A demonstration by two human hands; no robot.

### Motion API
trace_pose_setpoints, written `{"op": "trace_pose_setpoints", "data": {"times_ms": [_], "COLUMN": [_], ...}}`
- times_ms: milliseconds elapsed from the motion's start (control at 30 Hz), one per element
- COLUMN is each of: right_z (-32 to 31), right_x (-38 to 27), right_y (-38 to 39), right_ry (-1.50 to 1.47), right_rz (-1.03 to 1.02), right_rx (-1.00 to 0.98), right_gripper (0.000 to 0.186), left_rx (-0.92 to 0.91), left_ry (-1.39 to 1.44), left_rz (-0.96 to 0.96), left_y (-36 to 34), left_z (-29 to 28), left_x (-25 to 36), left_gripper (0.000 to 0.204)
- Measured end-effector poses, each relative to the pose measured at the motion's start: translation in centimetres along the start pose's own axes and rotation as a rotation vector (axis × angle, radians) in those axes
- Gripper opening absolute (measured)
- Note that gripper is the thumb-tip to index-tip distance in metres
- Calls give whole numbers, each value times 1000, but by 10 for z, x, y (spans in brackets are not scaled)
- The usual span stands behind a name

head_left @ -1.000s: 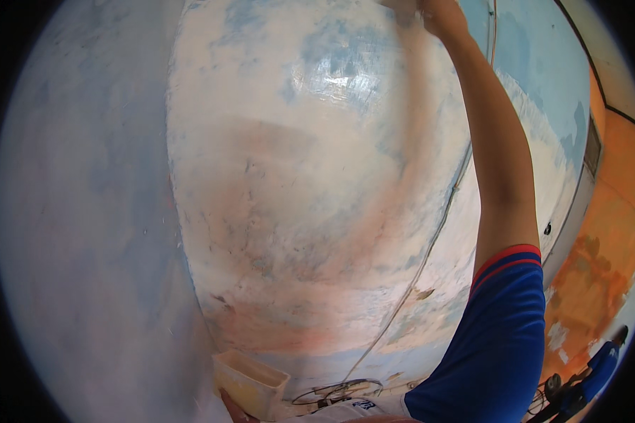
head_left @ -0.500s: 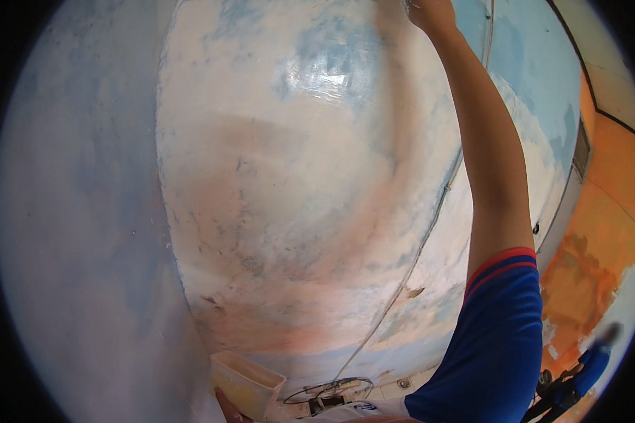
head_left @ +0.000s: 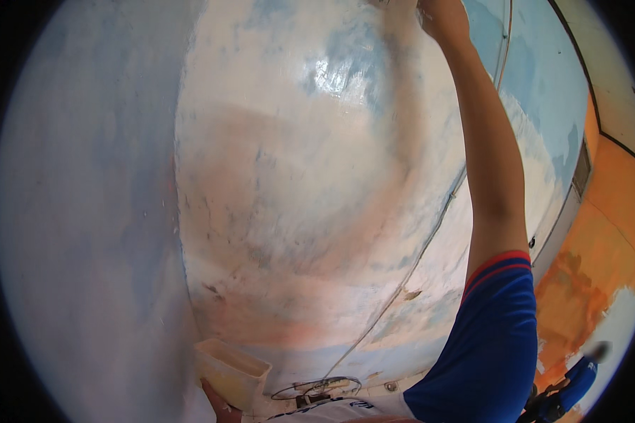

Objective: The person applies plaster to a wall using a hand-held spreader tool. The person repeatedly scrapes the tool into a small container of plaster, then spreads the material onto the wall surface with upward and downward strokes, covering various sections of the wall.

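My right hand [head_left: 444, 20] is raised high against the patchy white and blue wall [head_left: 296, 169], at the top edge of the view. Its fingers look curled, with whitish smears on them, but they are mostly cut off, so anything held there cannot be made out. Low on the left, my left hand [head_left: 220, 405] grips a pale rectangular plastic tub [head_left: 226, 377] by its side. The tub's open top is tilted, and yellowish-white material shows through its wall.
A bluish wall [head_left: 92, 190] meets the patchy wall at a corner on the left. A thin cable [head_left: 430, 240] runs slantwise along the wall. Below lies a dark round wire frame [head_left: 317, 388]. Another person in blue [head_left: 578, 381] is by the orange wall [head_left: 578, 296] at right.
The tub and my left hand have shifted slightly left and up in view. My raised right hand is slightly lower and further right in the picture; the wall has shifted rightward.
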State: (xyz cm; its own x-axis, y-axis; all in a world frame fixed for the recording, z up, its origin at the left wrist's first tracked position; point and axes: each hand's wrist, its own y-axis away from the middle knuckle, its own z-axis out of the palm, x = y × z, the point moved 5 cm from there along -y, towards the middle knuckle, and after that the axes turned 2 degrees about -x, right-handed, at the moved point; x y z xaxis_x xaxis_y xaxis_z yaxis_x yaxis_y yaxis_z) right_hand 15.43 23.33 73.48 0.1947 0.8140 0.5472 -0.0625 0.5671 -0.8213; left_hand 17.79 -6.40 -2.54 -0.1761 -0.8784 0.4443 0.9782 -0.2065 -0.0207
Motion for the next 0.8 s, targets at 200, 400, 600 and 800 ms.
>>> {"op": "trace_pose_setpoints", "data": {"times_ms": [200, 400, 600, 800], "right_z": [68, 9, -2, 47], "right_x": [-8, -57, 11, 4], "right_y": [47, 111, -3, 90], "right_ry": [75, 66, -94, 130], "right_rz": [62, -97, 272, 131], "right_rx": [-387, -286, -299, -475], "right_gripper": [30, 39, 37, 41], "left_rx": [54, 82, 76, 75], "left_ry": [-25, -36, -49, -65], "left_rz": [12, -16, -33, -43], "left_y": [3, 7, 9, 12], "left_z": [-15, -29, -24, -30], "left_x": [3, 3, 1, 7], "left_gripper": [71, 71, 71, 71]}}
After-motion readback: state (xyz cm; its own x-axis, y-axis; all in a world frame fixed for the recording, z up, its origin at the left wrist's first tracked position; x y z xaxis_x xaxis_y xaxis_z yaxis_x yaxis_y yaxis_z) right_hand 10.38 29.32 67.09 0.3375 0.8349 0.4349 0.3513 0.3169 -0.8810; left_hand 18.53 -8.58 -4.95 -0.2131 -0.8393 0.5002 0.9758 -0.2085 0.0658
